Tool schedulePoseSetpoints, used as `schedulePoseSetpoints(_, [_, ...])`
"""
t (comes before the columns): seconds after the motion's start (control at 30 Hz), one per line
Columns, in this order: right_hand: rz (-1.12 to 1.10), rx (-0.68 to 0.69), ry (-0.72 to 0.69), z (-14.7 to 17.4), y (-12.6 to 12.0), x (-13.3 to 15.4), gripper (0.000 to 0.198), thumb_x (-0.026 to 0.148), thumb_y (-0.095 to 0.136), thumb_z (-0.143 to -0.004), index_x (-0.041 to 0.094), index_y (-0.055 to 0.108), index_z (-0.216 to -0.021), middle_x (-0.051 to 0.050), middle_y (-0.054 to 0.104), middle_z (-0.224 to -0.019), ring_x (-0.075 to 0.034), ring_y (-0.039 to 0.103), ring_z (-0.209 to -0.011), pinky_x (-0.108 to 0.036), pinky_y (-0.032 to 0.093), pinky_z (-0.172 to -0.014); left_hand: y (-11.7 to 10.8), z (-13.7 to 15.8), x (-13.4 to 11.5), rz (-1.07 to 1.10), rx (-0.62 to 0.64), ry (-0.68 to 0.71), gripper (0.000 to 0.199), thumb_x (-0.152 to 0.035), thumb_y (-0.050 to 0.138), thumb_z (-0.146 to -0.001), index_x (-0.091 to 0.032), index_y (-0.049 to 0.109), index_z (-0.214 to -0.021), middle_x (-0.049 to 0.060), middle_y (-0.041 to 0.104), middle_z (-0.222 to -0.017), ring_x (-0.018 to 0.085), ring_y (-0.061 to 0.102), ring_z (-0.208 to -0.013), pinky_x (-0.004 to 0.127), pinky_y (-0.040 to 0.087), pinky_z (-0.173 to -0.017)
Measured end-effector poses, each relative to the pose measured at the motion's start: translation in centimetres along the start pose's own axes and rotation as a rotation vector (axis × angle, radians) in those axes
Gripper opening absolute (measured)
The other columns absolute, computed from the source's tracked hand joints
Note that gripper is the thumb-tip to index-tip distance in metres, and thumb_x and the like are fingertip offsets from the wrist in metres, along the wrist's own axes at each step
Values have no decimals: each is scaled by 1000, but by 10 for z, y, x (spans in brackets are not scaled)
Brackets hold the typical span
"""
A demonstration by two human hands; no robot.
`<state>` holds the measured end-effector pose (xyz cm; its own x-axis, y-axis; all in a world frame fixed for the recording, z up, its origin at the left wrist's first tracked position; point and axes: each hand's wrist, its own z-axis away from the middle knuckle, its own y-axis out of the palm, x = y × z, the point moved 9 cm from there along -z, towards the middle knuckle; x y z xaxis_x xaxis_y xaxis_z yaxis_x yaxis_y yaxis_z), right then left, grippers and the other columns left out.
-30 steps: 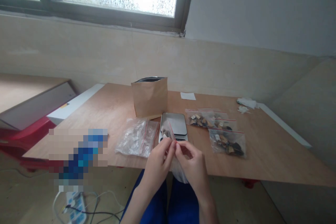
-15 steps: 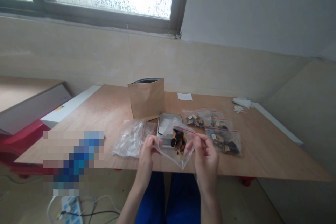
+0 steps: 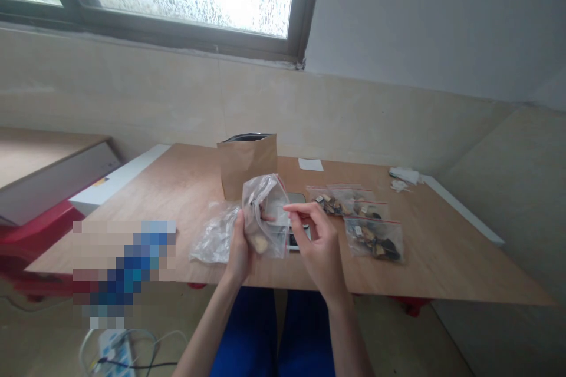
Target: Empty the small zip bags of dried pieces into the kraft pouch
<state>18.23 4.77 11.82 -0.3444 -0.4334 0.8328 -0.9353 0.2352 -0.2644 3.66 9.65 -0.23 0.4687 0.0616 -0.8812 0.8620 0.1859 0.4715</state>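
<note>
A clear zip bag (image 3: 276, 241) with a red seal line is held up over the table, a pale piece showing low inside it. My left hand (image 3: 239, 247) grips the bag's left side, thumb in front. At its right edge, my right hand (image 3: 316, 241) has thumb and index finger drawn together on the plastic. Behind the bag is a small digital scale (image 3: 297, 197), mostly covered. To the right lie several filled zip bags (image 3: 375, 238) holding dark and tan dried pieces. Crumpled clear plastic bags (image 3: 212, 235) rest beside my left hand.
An open brown paper pouch (image 3: 247, 165) stands behind the scale. A white paper (image 3: 311, 164) lies near the wall, and crumpled white scraps (image 3: 404, 175) sit at the back right. Below the table's left front is a power strip (image 3: 115, 353) with cables.
The zip bag has moved left and been turned more upright. Dark pieces that faced me before are mostly out of sight. My right hand has shifted left along with it.
</note>
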Motion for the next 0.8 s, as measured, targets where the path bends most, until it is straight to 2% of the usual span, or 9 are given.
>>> schedulePoseSetpoints(0.1, [31, 282, -12, -20, 33, 2, 20, 21, 45, -88, 22, 61, -101, -3, 64, -102, -15, 61, -95, -28, 47, -83, -5, -25, 0, 72, 20, 43, 53, -56, 43, -81, -12, 65, -102, 8, 70, -92, 23, 64, -91, 32, 49, -80])
schedulePoseSetpoints(0.17, [82, 380, -2, -34, 54, -11, 21, 20, 45, -87, 20, 61, -102, -5, 64, -107, -17, 60, -97, -29, 45, -85, -15, -40, 4, 55, -32, 92, 51, -56, 44, -80, -12, 66, -95, 7, 70, -91, 22, 64, -89, 31, 49, -80])
schedulePoseSetpoints(0.27, [158, 482, 6, -51, 86, -41, 21, 18, 47, -85, 17, 60, -102, -8, 64, -104, -18, 62, -91, -31, 46, -83, -27, -55, 13, 11, -101, 141, 45, -53, 47, -80, -13, 65, -88, 7, 70, -89, 20, 65, -85, 29, 49, -78])
schedulePoseSetpoints(0.43, [240, 517, -33, -65, 121, -75, 19, 18, 50, -82, 17, 59, -100, -10, 63, -108, -22, 56, -104, -34, 40, -92, -36, -61, 28, -99, -118, 178, 40, -49, 47, -80, -13, 63, -87, 8, 69, -88, 20, 63, -82, 30, 49, -75])
schedulePoseSetpoints(0.53, [263, 532, -1, -63, 132, -87, 17, 20, 52, -83, 17, 59, -98, -10, 64, -105, -22, 57, -101, -34, 41, -90, -43, -61, 33, -149, -148, 179, 35, -45, 51, -78, -13, 64, -82, 7, 68, -85, 19, 61, -81, 30, 48, -73])
schedulePoseSetpoints(0.67, [292, 567, -17, -56, 138, -90, 12, 23, 49, -85, 18, 58, -80, -7, 65, -86, -20, 59, -85, -31, 44, -79, -49, -63, 39, -187, -164, 168, 32, -42, 49, -80, -15, 64, -78, 5, 67, -78, 19, 60, -77, 30, 47, -73])
schedulePoseSetpoints(0.8, [323, 625, -48, -46, 140, -85, 7, 22, 53, -81, 17, 57, -84, -8, 63, -89, -22, 57, -88, -34, 42, -83, -53, -66, 43, -178, -156, 159, 28, -37, 46, -82, -16, 63, -84, 4, 67, -84, 18, 59, -82, 30, 45, -80])
